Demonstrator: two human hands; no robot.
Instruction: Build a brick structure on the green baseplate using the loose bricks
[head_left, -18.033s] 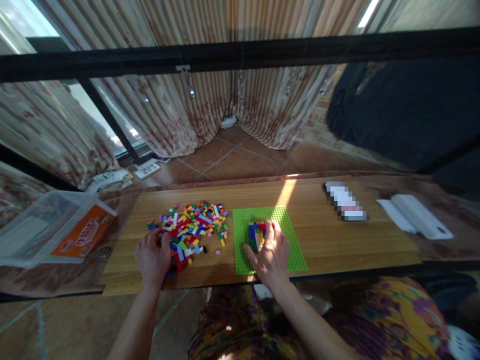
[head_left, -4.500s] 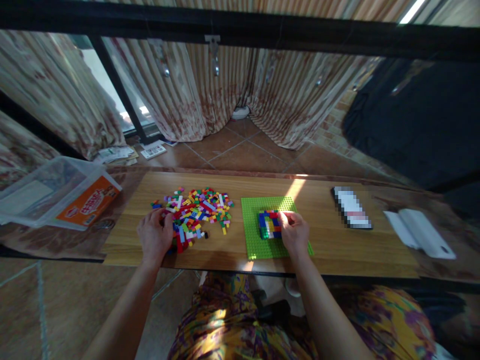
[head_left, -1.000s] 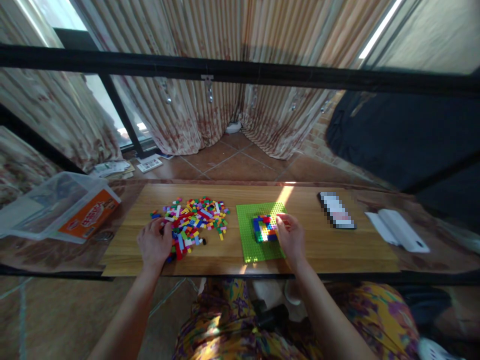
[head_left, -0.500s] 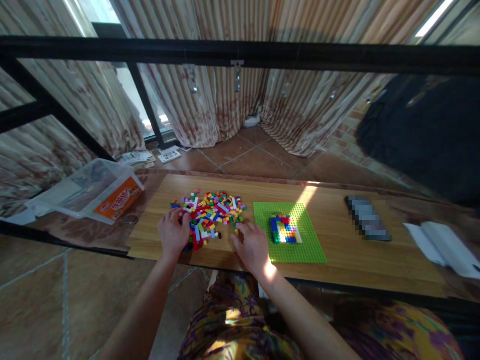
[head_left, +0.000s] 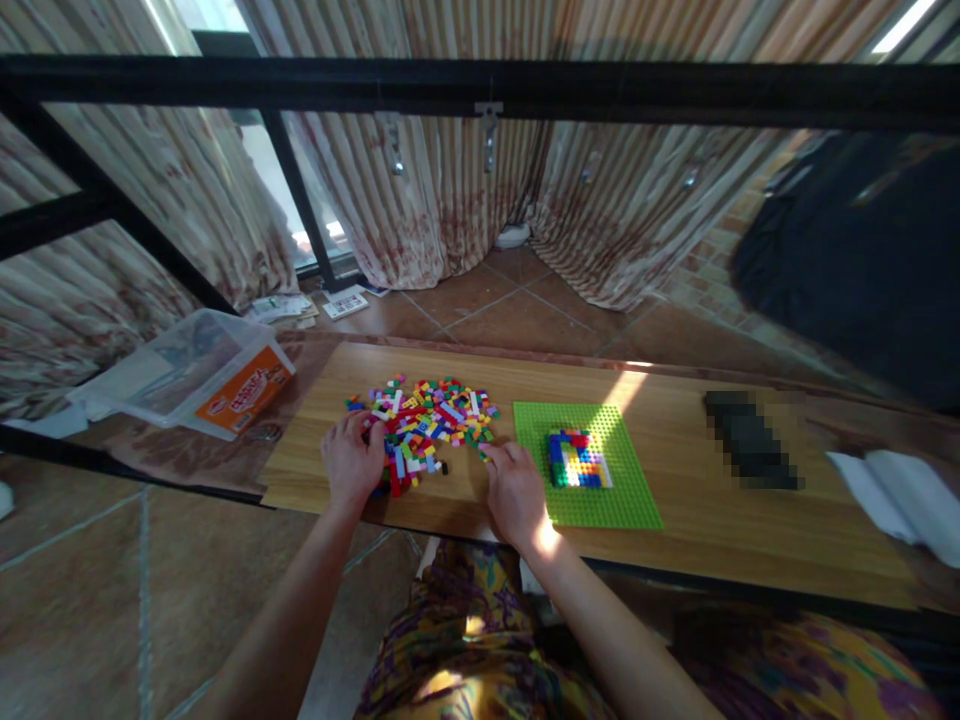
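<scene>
Small mixed-colour building bricks (head_left: 431, 425) lie in a loose pile on the wooden table. My left hand (head_left: 352, 458) rests at the pile's left edge, fingers bent over the bricks and thumb held apart from them. At the right side of the pile, my right hand (head_left: 517, 492) has its fingers drawn together and pointing at the bricks; whatever they pinch is too small to make out. Just right of that hand lies a green baseplate (head_left: 626, 490). On it sits a squarish build of joined bricks (head_left: 577, 460) in blue, red, green, white and other colours.
A clear plastic box (head_left: 202, 375) with an orange label stands left of the table (head_left: 697, 540). A dark, pixelated flat object (head_left: 750, 440) lies right of the baseplate, with white paper (head_left: 900, 500) further right. A black bar (head_left: 480, 85) crosses above, before the curtains.
My right hand has turned and its fingers have closed together near the pile's edge. The left hand stays nearly in place. The whole view has shifted slightly.
</scene>
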